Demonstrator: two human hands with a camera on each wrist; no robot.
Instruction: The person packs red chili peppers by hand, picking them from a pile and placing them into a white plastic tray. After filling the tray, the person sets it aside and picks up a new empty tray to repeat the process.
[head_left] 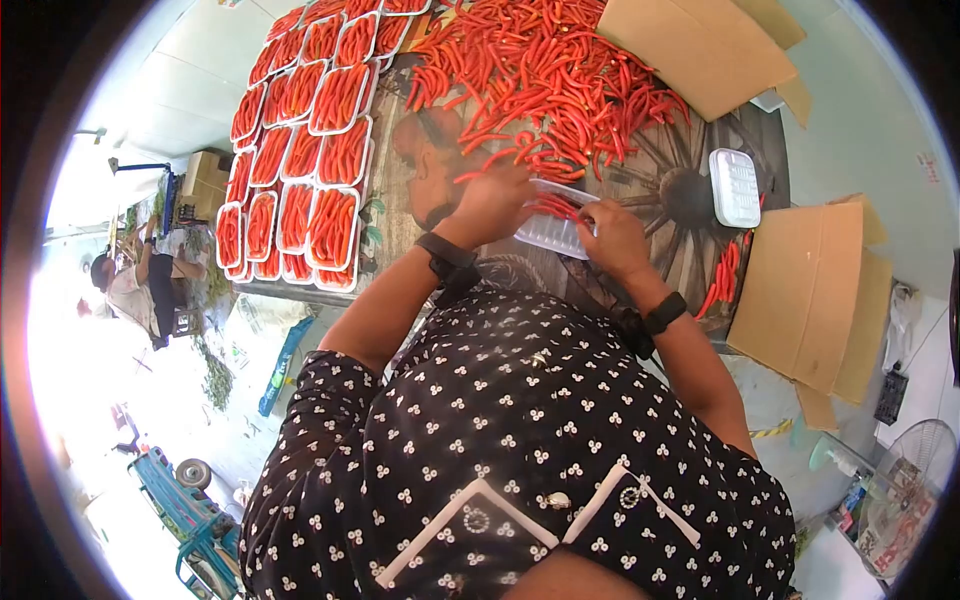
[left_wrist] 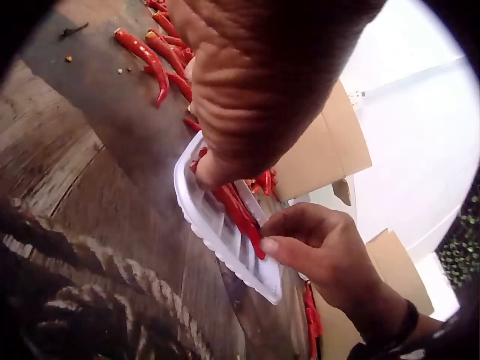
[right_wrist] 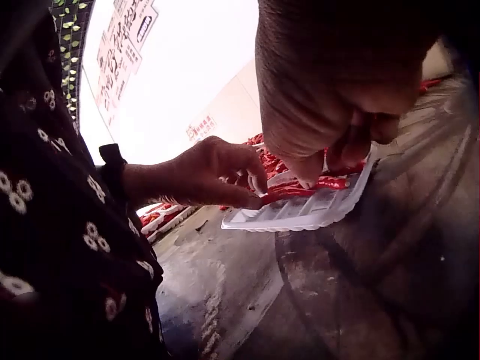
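Observation:
A white ribbed foam tray (head_left: 548,236) lies on the table before the person, with a few red chili peppers (head_left: 556,206) along its far side. At one end of these peppers, the left hand (head_left: 495,205) pinches them between thumb and fingers. The right hand (head_left: 615,240) pinches the other end, its thumb against the pepper tips in the left wrist view. Seen from the right wrist, the peppers (right_wrist: 289,191) lie lengthwise across the tray's ribs between both hands. Part of the tray's far rim is hidden behind the fingers.
A big heap of loose chili peppers (head_left: 550,80) covers the table's far side. Filled trays (head_left: 340,150) stand stacked at left. On the right are a stack of unfilled trays (head_left: 735,188), a few peppers (head_left: 722,280) and cardboard boxes (head_left: 800,290). Another person (head_left: 140,285) is far left.

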